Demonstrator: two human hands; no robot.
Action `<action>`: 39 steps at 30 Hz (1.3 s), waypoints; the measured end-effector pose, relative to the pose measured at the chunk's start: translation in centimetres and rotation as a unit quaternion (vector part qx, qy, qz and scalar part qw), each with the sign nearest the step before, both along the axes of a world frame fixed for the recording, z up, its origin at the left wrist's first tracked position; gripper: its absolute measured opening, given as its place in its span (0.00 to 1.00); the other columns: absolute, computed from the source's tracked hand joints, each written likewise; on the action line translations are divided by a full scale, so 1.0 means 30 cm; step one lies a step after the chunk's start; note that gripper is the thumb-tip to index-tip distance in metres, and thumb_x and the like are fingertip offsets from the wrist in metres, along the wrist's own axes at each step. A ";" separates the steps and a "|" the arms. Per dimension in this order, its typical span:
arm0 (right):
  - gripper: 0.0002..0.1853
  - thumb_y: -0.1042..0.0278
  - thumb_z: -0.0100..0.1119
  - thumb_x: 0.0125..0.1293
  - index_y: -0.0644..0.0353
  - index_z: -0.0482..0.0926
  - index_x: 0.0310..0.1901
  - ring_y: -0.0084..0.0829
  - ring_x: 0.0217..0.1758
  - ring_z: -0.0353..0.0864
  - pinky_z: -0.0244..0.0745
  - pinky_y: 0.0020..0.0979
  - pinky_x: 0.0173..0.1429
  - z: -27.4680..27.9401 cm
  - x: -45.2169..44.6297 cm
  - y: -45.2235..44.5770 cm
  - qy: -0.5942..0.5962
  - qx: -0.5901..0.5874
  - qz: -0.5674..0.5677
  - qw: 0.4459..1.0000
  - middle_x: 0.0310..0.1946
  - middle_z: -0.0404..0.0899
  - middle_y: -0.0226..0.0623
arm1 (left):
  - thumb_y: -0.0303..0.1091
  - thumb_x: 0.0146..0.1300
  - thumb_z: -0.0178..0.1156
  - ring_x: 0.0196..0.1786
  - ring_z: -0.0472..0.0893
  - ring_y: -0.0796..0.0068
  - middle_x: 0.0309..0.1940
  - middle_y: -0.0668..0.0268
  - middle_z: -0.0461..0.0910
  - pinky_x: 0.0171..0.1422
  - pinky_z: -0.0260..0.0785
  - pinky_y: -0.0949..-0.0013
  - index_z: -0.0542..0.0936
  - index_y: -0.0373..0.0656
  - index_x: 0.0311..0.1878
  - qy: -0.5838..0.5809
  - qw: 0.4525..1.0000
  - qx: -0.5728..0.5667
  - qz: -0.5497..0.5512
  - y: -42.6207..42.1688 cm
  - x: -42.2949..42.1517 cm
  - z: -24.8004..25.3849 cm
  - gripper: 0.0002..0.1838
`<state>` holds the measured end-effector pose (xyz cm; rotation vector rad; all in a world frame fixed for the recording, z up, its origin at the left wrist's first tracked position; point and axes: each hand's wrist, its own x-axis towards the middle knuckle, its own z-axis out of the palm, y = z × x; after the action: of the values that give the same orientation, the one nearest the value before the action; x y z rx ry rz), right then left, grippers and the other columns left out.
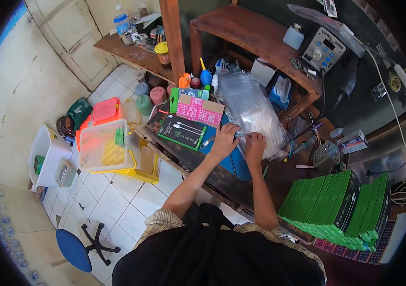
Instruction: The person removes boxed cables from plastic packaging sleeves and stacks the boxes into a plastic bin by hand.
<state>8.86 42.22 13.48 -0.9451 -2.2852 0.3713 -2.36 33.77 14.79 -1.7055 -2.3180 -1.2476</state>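
A pile of clear plastic bags (255, 105) lies on the dark workbench in front of me. At its near edge, my left hand (225, 141) has its fingers bent inward; whatever is between them is too small to make out. Close on its right, my right hand (255, 145) has its fingers together on the edge of the bags, pinching the plastic. Beneath both hands lies a blue mat (241, 167). A black and green cable box (182, 132) sits left of my left hand, with a pink and brown cardboard piece (200, 109) behind it.
Stacked green boxes (319, 200) fill the right side of the bench. A wooden shelf (255, 35) overhangs the back, bearing a soldering station (324, 50). On the floor at left stand a clear plastic bin (104, 145) and a blue swivel chair (73, 250).
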 end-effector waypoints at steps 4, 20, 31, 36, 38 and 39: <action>0.04 0.70 0.56 0.57 0.59 0.76 0.32 0.39 0.40 0.71 0.64 0.40 0.45 0.001 0.000 0.023 0.011 0.006 0.010 1.000 0.32 0.75 0.35 | 0.30 0.48 0.61 0.59 0.65 0.64 0.50 0.66 0.72 0.66 0.47 0.50 0.73 0.47 0.50 0.022 1.000 -0.018 -0.001 -0.003 0.018 0.015 0.22; 0.03 0.74 0.58 0.54 0.62 0.76 0.31 0.37 0.42 0.70 0.62 0.37 0.48 0.379 -0.031 -0.146 0.211 0.066 0.170 0.960 0.32 0.75 0.34 | 0.45 0.64 0.52 0.43 0.76 0.73 0.47 0.58 0.72 0.47 0.71 0.70 0.57 0.43 0.62 -0.613 0.753 0.232 0.050 -0.143 0.017 0.290 0.29; 0.11 0.81 0.55 0.47 0.61 0.77 0.35 0.37 0.44 0.71 0.64 0.37 0.48 0.418 -0.119 -0.369 0.186 0.096 0.371 0.905 0.34 0.74 0.35 | 0.22 0.58 0.56 0.50 0.75 0.70 0.52 0.56 0.72 0.53 0.70 0.67 0.54 0.49 0.65 -0.562 0.792 0.238 0.019 -0.436 -0.102 0.402 0.33; 0.10 0.79 0.57 0.50 0.60 0.77 0.36 0.38 0.44 0.70 0.64 0.37 0.50 0.411 -0.173 -0.406 0.186 0.098 0.375 0.903 0.35 0.74 0.36 | 0.20 0.58 0.54 0.44 0.75 0.75 0.45 0.62 0.74 0.49 0.70 0.71 0.62 0.46 0.61 -0.526 0.780 0.337 0.035 -0.529 -0.113 0.396 0.27; 0.10 0.76 0.58 0.52 0.61 0.77 0.39 0.41 0.45 0.69 0.63 0.37 0.51 0.386 -0.192 -0.421 0.208 0.006 0.309 0.928 0.38 0.73 0.39 | 0.20 0.58 0.52 0.41 0.74 0.77 0.39 0.67 0.72 0.49 0.70 0.73 0.67 0.44 0.54 -0.527 0.746 0.397 0.090 -0.537 -0.129 0.335 0.19; 0.15 0.71 0.60 0.55 0.62 0.74 0.46 0.40 0.45 0.69 0.64 0.36 0.51 0.338 -0.202 -0.403 0.200 -0.011 0.309 0.930 0.42 0.70 0.42 | 0.19 0.58 0.50 0.39 0.73 0.78 0.34 0.70 0.69 0.48 0.69 0.73 0.69 0.45 0.43 -0.541 0.718 0.420 0.124 -0.535 -0.111 0.339 0.11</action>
<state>2.80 30.13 23.61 -0.1016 -2.1383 0.7780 -5.71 17.72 24.96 -0.2836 -1.4744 -3.0319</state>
